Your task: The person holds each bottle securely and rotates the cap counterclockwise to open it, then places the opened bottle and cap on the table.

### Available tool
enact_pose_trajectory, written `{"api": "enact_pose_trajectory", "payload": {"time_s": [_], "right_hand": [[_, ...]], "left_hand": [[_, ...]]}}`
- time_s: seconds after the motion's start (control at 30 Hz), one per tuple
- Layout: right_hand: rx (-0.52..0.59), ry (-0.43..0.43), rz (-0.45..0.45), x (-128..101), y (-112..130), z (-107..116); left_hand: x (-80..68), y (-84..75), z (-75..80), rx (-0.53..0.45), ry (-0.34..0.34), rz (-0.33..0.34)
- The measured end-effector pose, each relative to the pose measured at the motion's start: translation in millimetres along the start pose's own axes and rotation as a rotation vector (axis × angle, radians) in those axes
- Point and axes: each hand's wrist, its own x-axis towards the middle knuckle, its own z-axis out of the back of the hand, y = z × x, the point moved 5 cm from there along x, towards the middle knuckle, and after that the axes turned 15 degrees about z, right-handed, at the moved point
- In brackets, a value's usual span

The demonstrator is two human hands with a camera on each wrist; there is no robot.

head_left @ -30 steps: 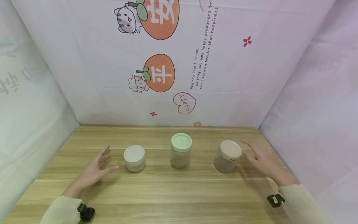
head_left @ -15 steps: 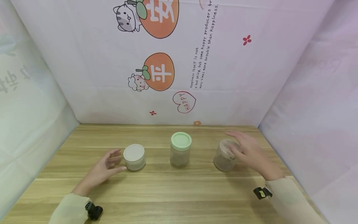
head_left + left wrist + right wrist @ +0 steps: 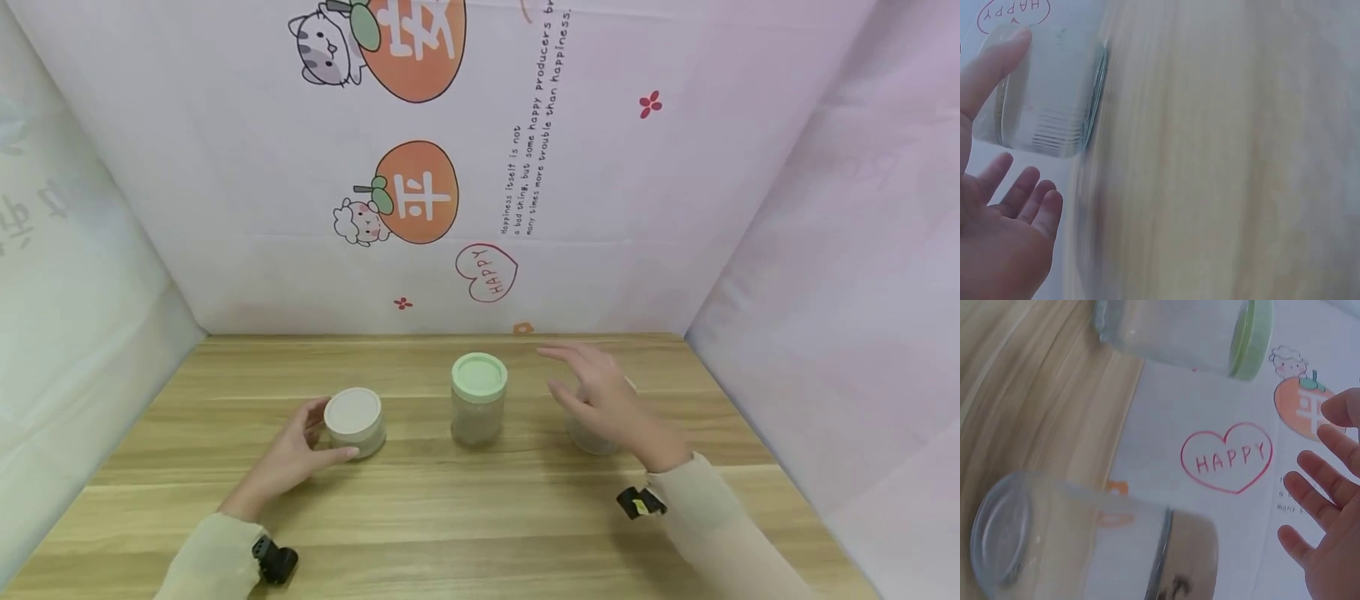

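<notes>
The left hand (image 3: 288,458) curves round the white-lidded jar (image 3: 354,422), thumb at the near side of the jar's wall and fingers at its far left side. In the head view it looks as if it touches the wall; the left wrist view shows the thumb (image 3: 988,65) lying against the clear wall and the other fingers (image 3: 1025,194) loosely spread and apart from it, so the hold is a light cupping, not a firm grip. The right hand (image 3: 600,400) hangs open, fingers straight and spread, above and in front of the beige-lidded jar (image 3: 592,433); it holds nothing, and the right wrist view shows its fingers (image 3: 1319,487) clear of that jar (image 3: 1085,544).

Taking the green-lidded jar (image 3: 478,398) as landmark: it stands upright at the middle of the wooden table (image 3: 480,517), taller than the other two. The white-lidded jar stands to its left, well apart. The beige-lidded jar stands to its right, partly hidden behind the right hand. All three are clear plastic with lids on. The green-lidded jar (image 3: 1179,331) holds a pale fill up most of its height; what is in the other two I cannot tell.

Behind the landmark rises a printed backdrop (image 3: 480,167) with a red "HAPPY" heart (image 3: 486,273).
</notes>
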Motion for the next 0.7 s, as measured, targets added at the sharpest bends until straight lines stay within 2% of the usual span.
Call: {"api": "enact_pose_trajectory", "payload": {"time_s": [0.17, 0.43, 0.7], "right_hand": [[0.06, 0.034, -0.004, 23, 13, -15], [0.07, 0.052, 0.089, 60, 34, -43], [0.101, 0.079, 0.17, 91, 61, -63]], "left_hand": [[4.1, -0.7, -4.1, -0.001, -0.018, -0.006], [8.8, -2.0, -7.3, -0.014, -0.02, 0.025], [8.3, -3.8, -9.9, -0.035, 0.011, 0.027]]}}
